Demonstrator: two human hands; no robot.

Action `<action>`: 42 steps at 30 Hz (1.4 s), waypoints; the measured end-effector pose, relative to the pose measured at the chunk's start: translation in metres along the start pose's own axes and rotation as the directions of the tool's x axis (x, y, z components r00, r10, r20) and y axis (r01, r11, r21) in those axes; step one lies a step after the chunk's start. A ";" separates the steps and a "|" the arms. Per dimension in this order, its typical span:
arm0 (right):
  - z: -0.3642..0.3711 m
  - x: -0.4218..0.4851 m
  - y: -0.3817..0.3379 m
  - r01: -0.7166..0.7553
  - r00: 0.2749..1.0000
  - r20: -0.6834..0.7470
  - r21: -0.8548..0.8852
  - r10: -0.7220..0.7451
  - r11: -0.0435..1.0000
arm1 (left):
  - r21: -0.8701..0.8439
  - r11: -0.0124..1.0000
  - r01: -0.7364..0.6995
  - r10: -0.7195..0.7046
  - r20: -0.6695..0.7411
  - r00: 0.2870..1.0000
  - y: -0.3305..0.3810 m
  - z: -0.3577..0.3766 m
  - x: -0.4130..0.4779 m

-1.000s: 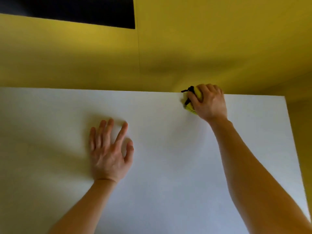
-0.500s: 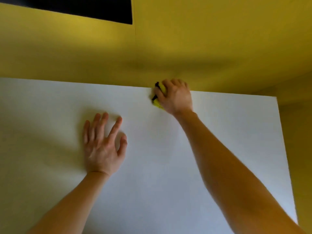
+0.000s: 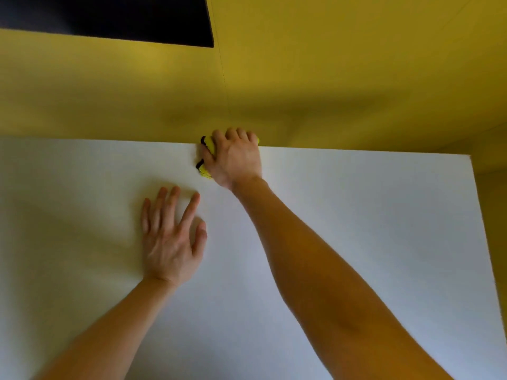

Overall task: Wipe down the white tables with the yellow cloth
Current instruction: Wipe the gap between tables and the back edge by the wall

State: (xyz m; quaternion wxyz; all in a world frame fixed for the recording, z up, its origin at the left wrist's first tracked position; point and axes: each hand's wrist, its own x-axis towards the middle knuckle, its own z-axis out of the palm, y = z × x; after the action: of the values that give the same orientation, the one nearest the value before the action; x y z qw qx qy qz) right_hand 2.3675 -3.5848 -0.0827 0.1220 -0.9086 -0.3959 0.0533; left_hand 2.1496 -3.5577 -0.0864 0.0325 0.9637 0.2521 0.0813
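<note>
- White table [image 3: 356, 242] fills the near and middle view, with both bare forearms reaching out over it. Its surface shows no streak, damp patch or dirt, so how much has been wiped cannot be read from it.
- Left hand [image 3: 170, 242] lies flat on the tabletop, fingers straight and spread, holding nothing. It seems to serve as a brace while the person leans forward.
- Right hand [image 3: 236, 157] is farther out, at the table's far edge. Its fingers curl down over the bunched yellow cloth [image 3: 208, 144] and press it to the surface.
- Most of the yellow cloth is hidden under that palm: only a fold with dark trim shows at the thumb side and a sliver past the little finger. It sits well ahead of the left hand, slightly to its right and apart from it.
- Judged from this, wiping is under way along the far border of this table. The far edge to the left and the near area may need passes, and any other tables are out of view.
- Beyond the edge lies a yellow surface [image 3: 329, 78] with a thin seam, and a dark panel [image 3: 109, 20] at the upper left.
</note>
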 end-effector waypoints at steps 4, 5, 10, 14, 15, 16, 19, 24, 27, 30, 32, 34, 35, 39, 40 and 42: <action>-0.024 -0.034 0.130 -0.114 0.985 -0.125 0.013 0.115 0.993 | 0.016 0.992 -0.123 0.122 0.044 0.992 0.011 -0.003 0.008; -0.035 -0.047 0.170 -0.181 0.974 -0.142 -0.003 0.179 0.983 | 0.007 0.993 -0.118 0.117 0.037 0.992 0.019 -0.005 0.012; -0.068 -0.079 0.255 -0.429 0.896 -0.191 -0.132 0.402 0.894 | -0.057 0.991 -0.120 0.122 0.027 0.992 0.100 0.000 0.020; -0.042 -0.041 0.151 -0.230 0.973 0.000 -0.161 0.233 0.960 | -0.013 0.996 -0.091 0.092 0.089 0.992 0.144 0.009 0.014; -0.038 -0.032 0.126 -0.140 0.986 0.066 -0.148 0.151 0.979 | 0.002 0.998 -0.058 0.057 0.099 0.993 0.149 0.011 0.014; -0.038 -0.026 0.110 -0.071 0.990 0.117 -0.114 0.084 0.991 | 0.013 1.000 -0.028 0.027 0.101 0.995 0.153 0.012 0.013; -0.046 -0.026 0.134 0.030 0.987 0.159 0.010 -0.031 0.999 | 0.034 0.999 -0.018 0.016 0.074 0.997 0.171 0.017 0.019; -0.083 -0.083 0.321 -0.226 0.972 -0.072 -0.032 0.223 0.974 | -0.050 0.987 -0.150 0.154 0.091 0.984 0.234 0.029 0.040; -0.106 -0.109 0.387 -0.364 0.928 -0.127 -0.106 0.350 0.925 | -0.104 0.984 -0.146 0.156 0.093 0.983 0.250 0.035 0.040; -0.097 -0.099 0.353 -0.413 0.906 -0.158 -0.132 0.392 0.901 | -0.134 0.982 -0.131 0.140 0.057 0.989 0.247 0.038 0.038; -0.080 -0.077 0.291 -0.234 0.962 -0.167 -0.096 0.216 0.967 | -0.126 0.982 -0.139 0.146 0.048 0.988 0.248 0.037 0.039; -0.062 -0.052 0.220 -0.078 0.996 -0.052 -0.021 0.077 0.997 | -0.100 0.987 -0.127 0.134 0.064 0.989 0.247 0.038 0.041; -0.059 -0.043 0.191 -0.036 0.999 0.037 0.011 0.036 0.999 | -0.091 0.989 -0.120 0.127 0.072 0.989 0.247 0.037 0.040; -0.056 -0.041 0.219 0.028 0.995 0.096 0.084 -0.036 0.996 | -0.090 0.989 -0.113 0.118 0.049 0.992 0.248 0.038 0.040; -0.059 -0.051 0.255 -0.006 0.999 0.046 0.061 0.004 0.998 | -0.090 0.989 -0.116 0.121 0.052 0.991 0.248 0.038 0.040; -0.078 -0.077 0.338 -0.160 0.984 -0.078 -0.010 0.159 0.987 | -0.085 0.991 -0.107 0.112 0.061 0.992 0.249 0.037 0.040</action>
State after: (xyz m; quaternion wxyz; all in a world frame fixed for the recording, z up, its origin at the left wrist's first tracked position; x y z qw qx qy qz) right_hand 2.5693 -3.8772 -0.0972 0.1249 -0.9398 -0.3172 0.0247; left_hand 2.3100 -3.7556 -0.0911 0.0757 0.9761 0.1941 0.0614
